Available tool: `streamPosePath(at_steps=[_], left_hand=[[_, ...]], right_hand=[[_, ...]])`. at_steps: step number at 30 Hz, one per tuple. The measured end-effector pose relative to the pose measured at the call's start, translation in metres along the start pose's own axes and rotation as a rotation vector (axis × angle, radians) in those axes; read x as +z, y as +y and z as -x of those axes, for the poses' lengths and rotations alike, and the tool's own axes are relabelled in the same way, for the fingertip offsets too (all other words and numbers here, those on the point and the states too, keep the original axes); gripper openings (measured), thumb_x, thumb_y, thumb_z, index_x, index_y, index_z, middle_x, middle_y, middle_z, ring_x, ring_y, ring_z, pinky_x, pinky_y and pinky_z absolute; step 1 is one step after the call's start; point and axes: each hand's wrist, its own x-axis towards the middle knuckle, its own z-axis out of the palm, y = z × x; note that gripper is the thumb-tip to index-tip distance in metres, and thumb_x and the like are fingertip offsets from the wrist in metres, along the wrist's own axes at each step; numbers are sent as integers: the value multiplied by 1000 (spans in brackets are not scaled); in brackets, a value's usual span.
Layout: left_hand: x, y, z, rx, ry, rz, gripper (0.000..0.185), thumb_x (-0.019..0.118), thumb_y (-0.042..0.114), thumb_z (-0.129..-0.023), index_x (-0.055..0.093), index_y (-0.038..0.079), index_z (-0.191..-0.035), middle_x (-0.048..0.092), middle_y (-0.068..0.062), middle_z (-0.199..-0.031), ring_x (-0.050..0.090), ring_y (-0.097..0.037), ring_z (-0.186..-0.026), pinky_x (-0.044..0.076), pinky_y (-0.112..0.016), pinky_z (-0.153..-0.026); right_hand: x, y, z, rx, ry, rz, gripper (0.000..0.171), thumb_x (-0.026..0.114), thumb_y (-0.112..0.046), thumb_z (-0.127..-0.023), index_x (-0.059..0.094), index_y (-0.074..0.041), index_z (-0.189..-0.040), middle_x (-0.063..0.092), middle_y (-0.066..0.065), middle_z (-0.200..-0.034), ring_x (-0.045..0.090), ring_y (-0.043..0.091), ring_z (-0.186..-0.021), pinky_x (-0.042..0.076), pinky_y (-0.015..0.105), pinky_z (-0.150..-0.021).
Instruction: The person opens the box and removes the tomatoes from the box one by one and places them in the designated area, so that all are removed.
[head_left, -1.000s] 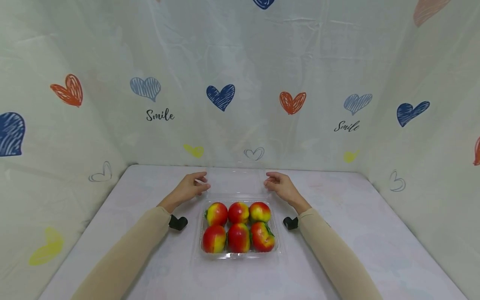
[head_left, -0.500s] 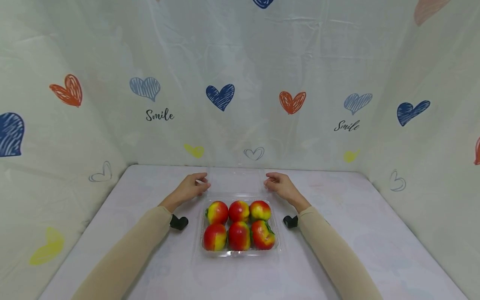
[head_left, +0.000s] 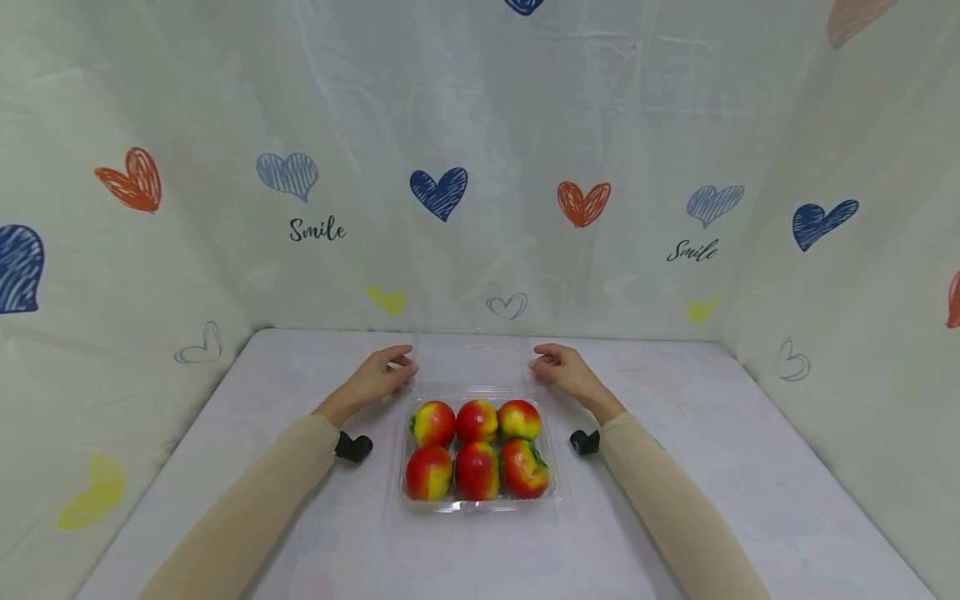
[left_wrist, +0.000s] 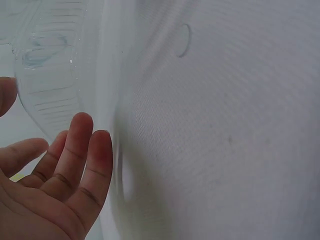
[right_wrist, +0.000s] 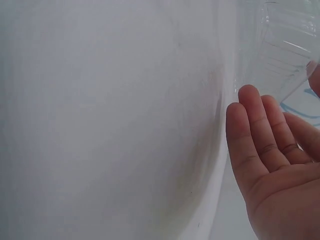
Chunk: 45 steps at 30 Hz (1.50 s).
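Head view: a clear plastic clamshell tray [head_left: 557,492] rests on the white table [head_left: 712,467], holding six red-and-yellow peaches [head_left: 477,446] in two rows of three; its transparent lid [head_left: 471,362] is swung open behind the tray, toward the back wall, and seems to lie low over the table. The left hand [head_left: 381,377] is at the lid's left edge and the right hand [head_left: 561,372] at its right edge, one on each side, both beyond the fruit. Left wrist view: the left fingers [left_wrist: 80,165] are relaxed and nearly straight beside the ribbed lid [left_wrist: 50,75], with the thumb apart from them; whether the lid edge is pinched cannot be told. Right wrist view: the right fingers [right_wrist: 260,130] are likewise loosely extended next to the lid [right_wrist: 280,45], and contact is not clearly shown. Judged from this arrangement, the step in hand is taking hold of the open lid at its two sides. The next move would call for a light, even grip on both edges and a level swing forward over the peaches, since the thin plastic is likely to flex or twist if one side leads.
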Motion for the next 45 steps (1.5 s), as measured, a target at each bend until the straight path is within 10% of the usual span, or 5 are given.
streamPosePath(at_steps=[45], left_hand=[[24, 27, 95, 38, -44, 25, 79, 68, 34, -88, 26, 6, -149, 46, -19, -137, 54, -33, -117, 51, -42, -93]], right_hand=[[2, -19, 76, -240, 110, 172, 47, 66, -29, -91, 55, -6, -130, 63, 8, -111, 61, 17, -93, 53, 39, -89]])
